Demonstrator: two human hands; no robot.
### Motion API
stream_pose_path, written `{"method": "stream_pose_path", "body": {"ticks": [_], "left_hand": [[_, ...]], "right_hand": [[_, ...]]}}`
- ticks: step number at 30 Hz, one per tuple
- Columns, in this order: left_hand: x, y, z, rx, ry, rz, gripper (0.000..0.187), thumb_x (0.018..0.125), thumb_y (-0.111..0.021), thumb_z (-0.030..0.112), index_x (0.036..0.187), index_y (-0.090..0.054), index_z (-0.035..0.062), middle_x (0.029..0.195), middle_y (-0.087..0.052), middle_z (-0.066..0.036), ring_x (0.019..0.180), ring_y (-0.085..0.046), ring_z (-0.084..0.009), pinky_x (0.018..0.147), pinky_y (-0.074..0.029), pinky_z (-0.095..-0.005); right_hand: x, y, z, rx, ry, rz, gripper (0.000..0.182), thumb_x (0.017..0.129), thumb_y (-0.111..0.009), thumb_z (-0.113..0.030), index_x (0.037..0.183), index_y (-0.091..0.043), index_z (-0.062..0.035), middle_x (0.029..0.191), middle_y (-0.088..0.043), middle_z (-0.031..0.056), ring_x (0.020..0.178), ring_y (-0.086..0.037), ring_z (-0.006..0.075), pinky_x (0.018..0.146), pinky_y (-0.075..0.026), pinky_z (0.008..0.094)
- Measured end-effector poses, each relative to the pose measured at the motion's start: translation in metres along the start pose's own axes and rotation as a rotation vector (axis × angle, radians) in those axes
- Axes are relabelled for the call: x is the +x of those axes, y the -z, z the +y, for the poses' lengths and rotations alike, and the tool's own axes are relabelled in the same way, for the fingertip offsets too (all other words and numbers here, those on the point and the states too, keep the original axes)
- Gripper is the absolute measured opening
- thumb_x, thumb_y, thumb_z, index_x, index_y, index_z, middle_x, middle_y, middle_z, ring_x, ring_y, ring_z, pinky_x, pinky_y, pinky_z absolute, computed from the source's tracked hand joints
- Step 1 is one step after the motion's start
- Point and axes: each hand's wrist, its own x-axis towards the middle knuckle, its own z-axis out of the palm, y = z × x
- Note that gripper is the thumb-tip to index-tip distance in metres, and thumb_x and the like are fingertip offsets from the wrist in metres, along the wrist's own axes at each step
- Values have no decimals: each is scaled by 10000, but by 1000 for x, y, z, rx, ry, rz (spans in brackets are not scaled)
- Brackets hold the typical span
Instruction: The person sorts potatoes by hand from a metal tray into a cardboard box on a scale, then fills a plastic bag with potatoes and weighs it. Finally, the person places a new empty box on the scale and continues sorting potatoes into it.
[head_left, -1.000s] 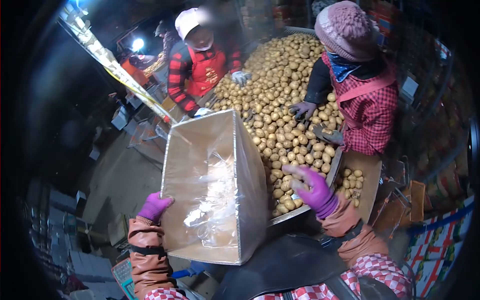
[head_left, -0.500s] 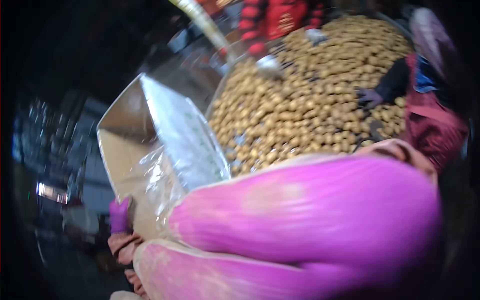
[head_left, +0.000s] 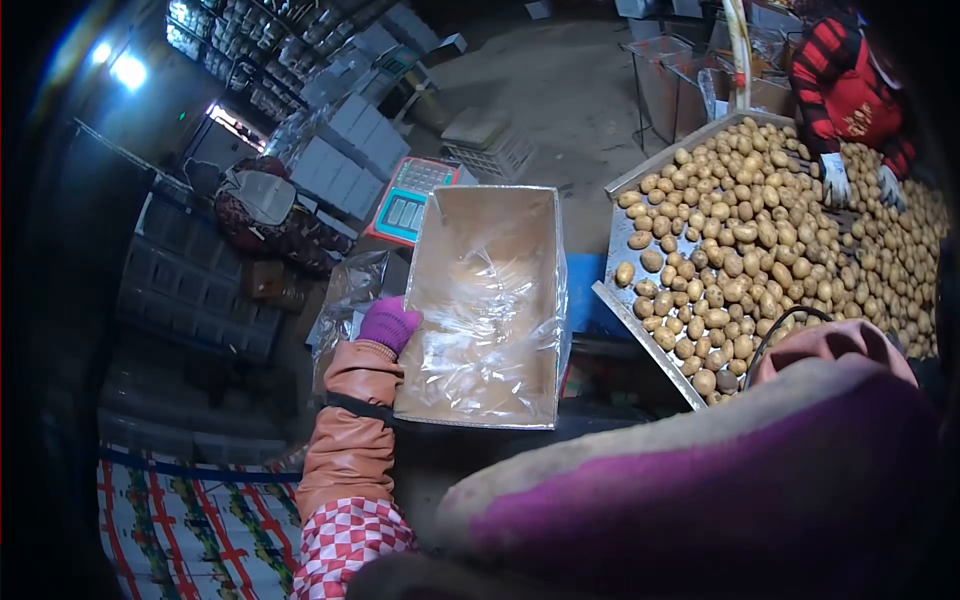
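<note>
My left hand (head_left: 389, 324), in a purple knitted glove, is closed on the left edge of an open cardboard box (head_left: 482, 215). Crumpled clear plastic film (head_left: 475, 350) lines the inside of the box, which holds nothing else that I can see. Very large and close to the camera, my right hand (head_left: 700, 480), in a purple glove with a pale, dirty fingertip, reaches in from the lower right. Most of its fingers are out of sight, so its grip cannot be made out.
A metal sorting table (head_left: 650, 345) heaped with potatoes (head_left: 760, 230) fills the right side. A person in red (head_left: 855, 90) works there with white gloves. Beyond the box stands a red scale (head_left: 412, 200). Another person (head_left: 265, 210) bends near stacked white cartons (head_left: 345, 150).
The view has swung, bringing the box to mid-frame, its opening now facing me. My right hand has shifted lower right and covers less of the view. My left hand still grips the box.
</note>
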Motion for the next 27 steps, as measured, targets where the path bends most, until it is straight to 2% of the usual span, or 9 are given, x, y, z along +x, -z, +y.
{"method": "stream_pose_path", "body": {"ticks": [4, 7, 13, 16, 18, 20, 21, 23, 27], "left_hand": [[26, -47, -41, 145, -183, -49, 353, 807, -571, 339, 1039, -697, 105, 997, -672, -234, 933, -640, -424, 819, -517, -497], [24, -35, 1, -14, -59, -49, 340, 815, -571, 340, 1023, -696, 103, 1004, -673, -232, 925, -646, -416, 819, -517, -505], [104, -90, 24, 96, -125, -52, 349, 833, -582, 352, 1062, -679, 107, 1003, -683, -223, 928, -652, -419, 823, -517, -518], [145, -135, 43, 34, -115, -83, 357, 839, -584, 351, 1089, -670, 111, 998, -686, -225, 932, -651, -423, 824, -517, -521], [175, -172, 53, -14, -105, -141, 363, 843, -586, 350, 1107, -663, 113, 994, -688, -226, 936, -651, -426, 824, -517, -523], [212, -218, 49, -48, -93, -211, 399, 858, -586, 359, 1173, -626, 117, 1017, -685, -236, 954, -652, -431, 829, -517, -525], [230, -243, 49, -55, -65, -237, 409, 858, -583, 364, 1190, -626, 129, 1044, -681, -233, 970, -647, -433, 844, -515, -518], [255, -284, 60, -46, -13, -304, 430, 859, -576, 372, 1226, -627, 154, 1098, -672, -227, 1003, -636, -436, 874, -511, -504], [264, -314, 90, -135, -11, -444, 559, 843, -641, 397, 1310, -554, 103, 1161, -642, -271, 1067, -614, -455, 921, -490, -504]], "right_hand": [[0, -7, 12, 37, -7, -1, 371, 790, -641, -43, 1159, -634, -9, 1161, -664, 173, 1018, -661, 336, 875, -521, 431], [0, -10, 26, 52, -28, 2, 385, 786, -642, -46, 1170, -633, -7, 1162, -664, 168, 1018, -662, 329, 875, -521, 426], [-13, -5, 79, 32, -220, 55, 414, 779, -643, -53, 1190, -630, -3, 1163, -666, 159, 1016, -664, 315, 876, -520, 417], [-60, 1, 109, -60, -543, 120, 428, 776, -644, -56, 1200, -628, 0, 1163, -667, 155, 1016, -665, 308, 876, -519, 412], [-91, 27, 109, -259, -943, -113, 413, 847, -638, -24, 1259, -611, -30, 1198, -664, 164, 1059, -662, 325, 896, -522, 410], [-142, 13, 103, -239, -1390, 129, 387, 893, -594, -23, 1279, -601, -19, 1244, -649, 150, 1154, -630, 274, 989, -485, 370], [-167, 6, 94, -203, -1527, 232, 442, 936, -526, -6, 1376, -505, 19, 1301, -604, 142, 1218, -574, 219, 1064, -414, 339], [-201, -3, 81, -162, -1699, 540, 427, 963, -553, -71, 1379, -505, 12, 1330, -590, 137, 1239, -559, 222, 1073, -410, 346], [-248, -30, 48, -287, -1885, 659, 454, 970, -544, -99, 1404, -476, 20, 1337, -577, 133, 1238, -546, 201, 1076, -397, 332]]}}
